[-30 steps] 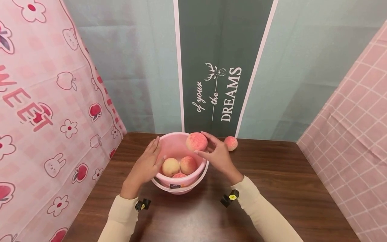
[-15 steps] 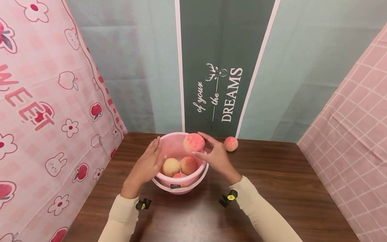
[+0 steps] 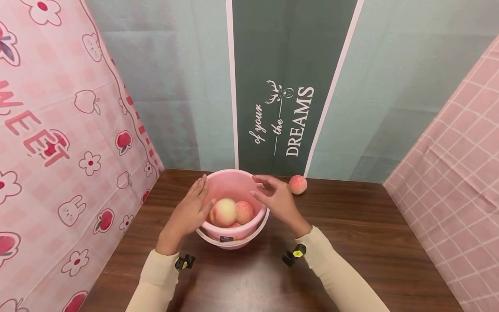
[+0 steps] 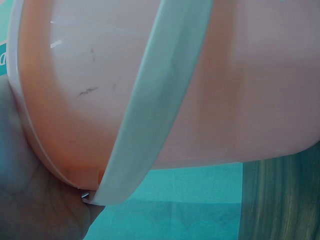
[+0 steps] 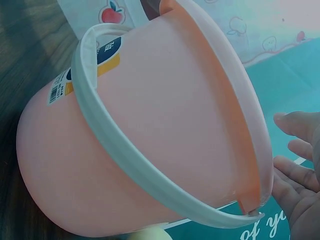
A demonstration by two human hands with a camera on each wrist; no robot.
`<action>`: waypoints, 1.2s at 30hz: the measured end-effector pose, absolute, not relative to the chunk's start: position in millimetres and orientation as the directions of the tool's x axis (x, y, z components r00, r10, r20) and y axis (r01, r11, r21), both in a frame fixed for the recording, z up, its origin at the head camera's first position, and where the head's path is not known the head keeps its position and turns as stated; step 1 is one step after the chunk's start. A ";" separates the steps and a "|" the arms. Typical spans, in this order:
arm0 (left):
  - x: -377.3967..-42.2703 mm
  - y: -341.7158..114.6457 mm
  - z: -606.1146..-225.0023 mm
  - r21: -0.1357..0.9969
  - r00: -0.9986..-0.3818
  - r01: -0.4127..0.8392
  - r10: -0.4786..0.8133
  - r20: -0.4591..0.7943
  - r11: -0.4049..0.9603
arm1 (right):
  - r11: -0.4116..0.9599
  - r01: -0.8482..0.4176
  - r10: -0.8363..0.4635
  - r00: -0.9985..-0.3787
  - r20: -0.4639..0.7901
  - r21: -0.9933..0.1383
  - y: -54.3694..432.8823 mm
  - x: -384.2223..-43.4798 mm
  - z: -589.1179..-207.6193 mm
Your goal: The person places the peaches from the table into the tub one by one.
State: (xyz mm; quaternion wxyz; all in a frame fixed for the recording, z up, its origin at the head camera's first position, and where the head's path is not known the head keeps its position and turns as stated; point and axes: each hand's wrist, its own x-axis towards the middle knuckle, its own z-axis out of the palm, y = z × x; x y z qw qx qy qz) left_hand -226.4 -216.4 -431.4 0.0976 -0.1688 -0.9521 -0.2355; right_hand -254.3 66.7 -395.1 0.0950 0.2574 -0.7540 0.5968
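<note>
A pink bucket (image 3: pixel 230 181) stands at the middle of the table's far part, its white handle (image 5: pixel 120 145) lowered against its side. Inside lie a pale yellow-pink peach (image 3: pixel 225 211), a redder peach (image 3: pixel 244 212) and others partly hidden beneath. My left hand (image 3: pixel 188 213) rests on the bucket's left rim with straight fingers. At the right rim, my right hand (image 3: pixel 278 200) is held with fingers loosely bent and holds nothing; the right wrist view shows its fingers (image 5: pixel 295 125) spread beside the rim. Another peach (image 3: pixel 298 185) sits on the table behind the right hand.
The brown wooden table (image 3: pixel 351 242) meets a green cloth backdrop (image 3: pixel 187 108) at its far edge. A pink patterned cloth (image 3: pixel 70 173) hangs on the left and a pink checked cloth (image 3: pixel 464 173) on the right.
The peach in my right hand has been let go and now lies on the others in the bucket. The right hand stays near the rim; the left hand has hardly moved.
</note>
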 end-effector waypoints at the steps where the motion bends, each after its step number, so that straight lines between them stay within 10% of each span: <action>1: -226.2 -216.3 -431.1 0.420 -0.927 0.360 0.271 0.258 0.833 | 0.156 -0.501 -0.276 -0.850 0.450 -0.851 66.7 -254.7 -395.4; 36: -226.5 -216.7 -432.1 0.415 -0.928 0.358 0.269 0.258 0.837 | 0.196 -0.449 -0.112 -0.894 0.435 -0.872 82.5 -329.8 -457.2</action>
